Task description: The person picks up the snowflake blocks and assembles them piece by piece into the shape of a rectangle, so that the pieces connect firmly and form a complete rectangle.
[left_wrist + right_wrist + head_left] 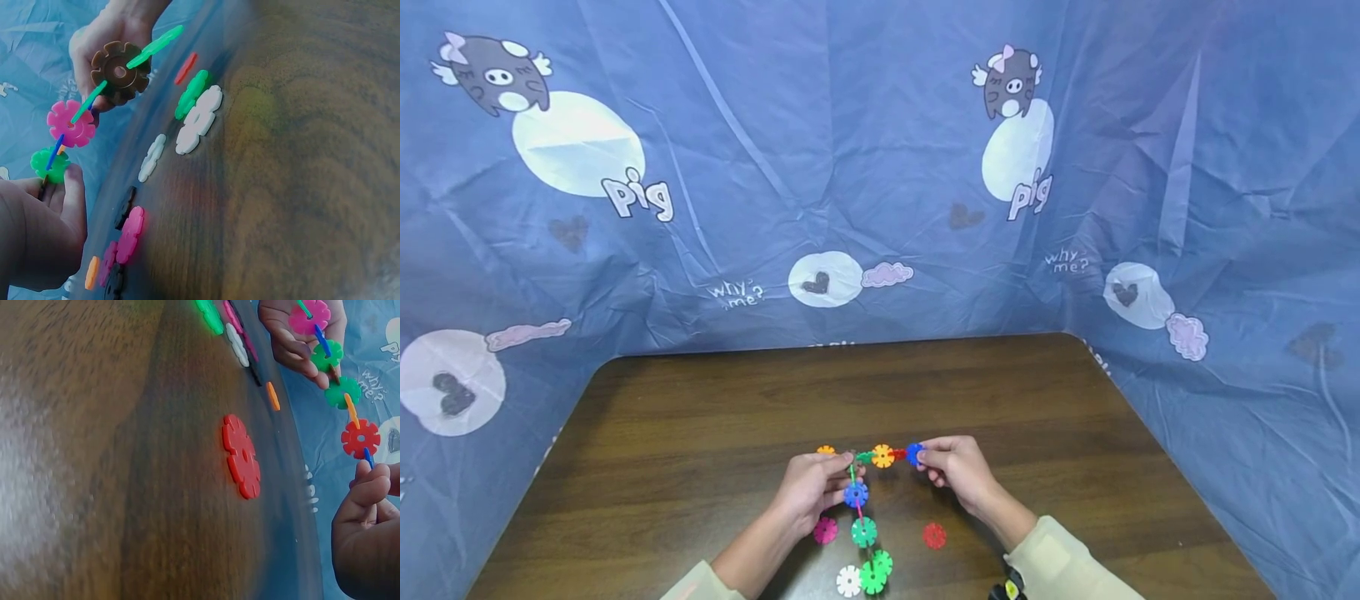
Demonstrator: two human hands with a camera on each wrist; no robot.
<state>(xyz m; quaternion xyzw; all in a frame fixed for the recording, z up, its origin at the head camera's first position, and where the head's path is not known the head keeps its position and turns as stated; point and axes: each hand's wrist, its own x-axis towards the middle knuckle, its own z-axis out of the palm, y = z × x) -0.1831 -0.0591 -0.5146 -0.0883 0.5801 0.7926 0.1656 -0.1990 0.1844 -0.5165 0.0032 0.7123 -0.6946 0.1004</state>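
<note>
Notched plastic snowflake discs are slotted into a bent chain. My left hand (812,490) pinches the chain at its bend, where a brown disc edge shows between green discs in the right wrist view. From there one arm runs towards me through a blue disc (856,495) and a green disc (863,532). The other arm runs right through a yellow-orange disc (883,456) and a red disc (360,439). At its right end my right hand (958,471) pinches a blue disc (913,454) between thumb and fingers. A brown disc (120,73) shows in the left wrist view.
Loose on the brown wooden table (700,417) lie a red disc (935,536), a magenta disc (825,531), a white disc (849,581) and an orange disc (826,450). Several more lie near the front. A blue printed curtain (880,167) surrounds the table's far sides.
</note>
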